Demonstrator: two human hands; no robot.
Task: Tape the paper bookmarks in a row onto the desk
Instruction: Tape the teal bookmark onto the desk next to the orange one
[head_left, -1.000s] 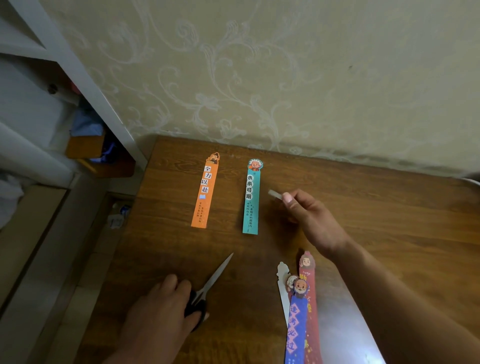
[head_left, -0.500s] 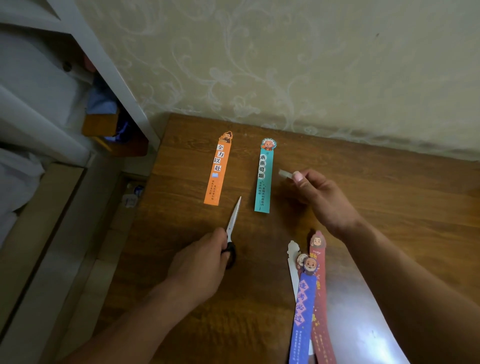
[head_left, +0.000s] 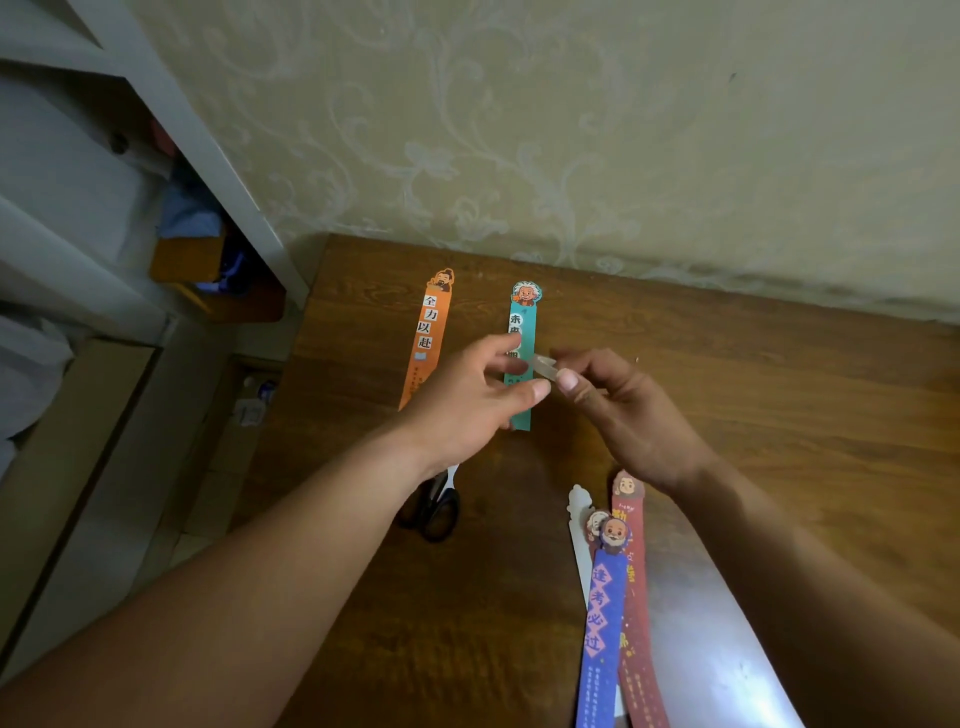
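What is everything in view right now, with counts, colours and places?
orange bookmark: one, orange, flat at the desk's far left.
teal bookmark: one, teal, flat beside it, partly behind the hands.
loose bookmarks: at least three, blue, red and white, overlapping at near right.
tape strip: one, clear, above the teal bookmark.
scissors: one, black handles, on the desk under the left forearm.
desk: one, brown wood, against the patterned wall.
shelf unit: one, white, left of the desk.
left hand: fingers spread beside the tape strip.
right hand: pinches the tape strip.
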